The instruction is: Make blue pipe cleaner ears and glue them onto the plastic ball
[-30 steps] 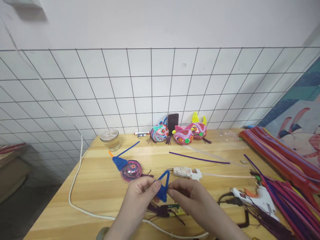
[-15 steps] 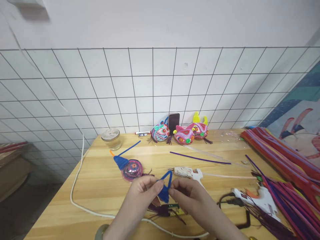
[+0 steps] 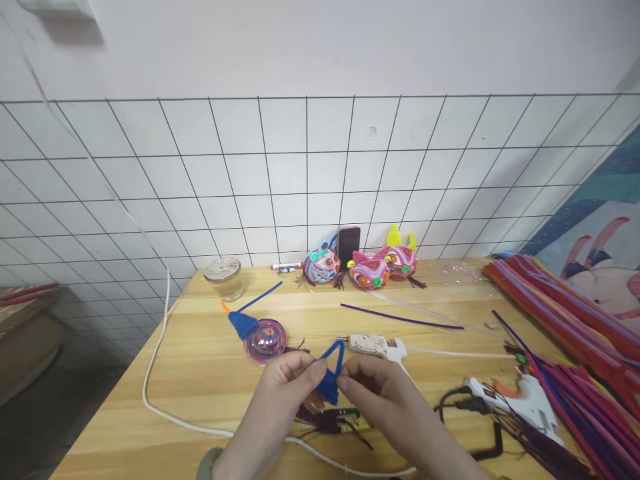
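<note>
Between my two hands is a blue pipe cleaner (image 3: 329, 385), bent into a pointed loop at the top with a filled blue patch below. My left hand (image 3: 290, 383) pinches its left side between thumb and fingers. The fingertips of my right hand (image 3: 373, 387) are closed on its right edge. Beyond my left hand lies a round piece coiled in pink and purple (image 3: 266, 340) with a shiny clear dome. A blue triangle (image 3: 243, 325) with an orange tip and a long blue stem rests against it. Dark purple fringe (image 3: 323, 420) lies under my hands.
A white glue gun (image 3: 370, 343) lies just past my hands, and another glue gun (image 3: 520, 400) sits at right beside bundled pipe cleaners (image 3: 570, 313). Decorated round figures (image 3: 370, 270), a phone (image 3: 349, 245) and a glass jar (image 3: 224, 279) stand at the back. A white cable (image 3: 150, 373) crosses the table.
Both hands keep their grip on the blue pipe cleaner, almost unmoved. The whole view has shifted very slightly.
</note>
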A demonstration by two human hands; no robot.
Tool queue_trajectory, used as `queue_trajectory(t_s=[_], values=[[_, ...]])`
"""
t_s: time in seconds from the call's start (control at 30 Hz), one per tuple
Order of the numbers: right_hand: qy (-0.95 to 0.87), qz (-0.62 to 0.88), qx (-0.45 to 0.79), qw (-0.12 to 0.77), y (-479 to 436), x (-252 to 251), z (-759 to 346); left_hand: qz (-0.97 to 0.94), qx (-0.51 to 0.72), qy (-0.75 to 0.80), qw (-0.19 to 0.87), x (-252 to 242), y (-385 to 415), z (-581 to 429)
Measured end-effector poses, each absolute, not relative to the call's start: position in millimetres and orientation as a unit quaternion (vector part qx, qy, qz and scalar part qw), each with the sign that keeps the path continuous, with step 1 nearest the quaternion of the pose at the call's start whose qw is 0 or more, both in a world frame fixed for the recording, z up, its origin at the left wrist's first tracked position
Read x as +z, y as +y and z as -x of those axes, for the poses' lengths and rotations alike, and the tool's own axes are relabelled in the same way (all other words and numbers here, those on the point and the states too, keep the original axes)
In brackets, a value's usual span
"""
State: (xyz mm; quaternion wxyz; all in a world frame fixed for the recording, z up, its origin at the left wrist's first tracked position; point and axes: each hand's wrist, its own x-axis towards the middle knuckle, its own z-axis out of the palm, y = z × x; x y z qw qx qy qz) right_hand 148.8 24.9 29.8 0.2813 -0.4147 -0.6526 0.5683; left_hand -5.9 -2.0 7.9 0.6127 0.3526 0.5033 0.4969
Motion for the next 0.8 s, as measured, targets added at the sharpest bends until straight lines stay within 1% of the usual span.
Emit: queue_trajectory(t_s=[0.17, 0.47, 0.67, 0.8], values=[[-0.649, 0.409, 0.582, 0.269, 24, 33, -150, -0.364, 0.499, 0.5, 0.607, 10, -3, 7], [-0.642, 0.422, 0.566, 0.297, 25, 34, -149, -0.332, 0.496, 0.481, 0.642, 22, -7, -2], [-0.648, 0.408, 0.584, 0.268, 24, 33, -150, -0.317, 0.516, 0.463, 0.648, 19, -6, 1], [-0.658, 0.387, 0.585, 0.274, 26, 35, -153, -0.308, 0.518, 0.458, 0.653, 19, -4, 4]])
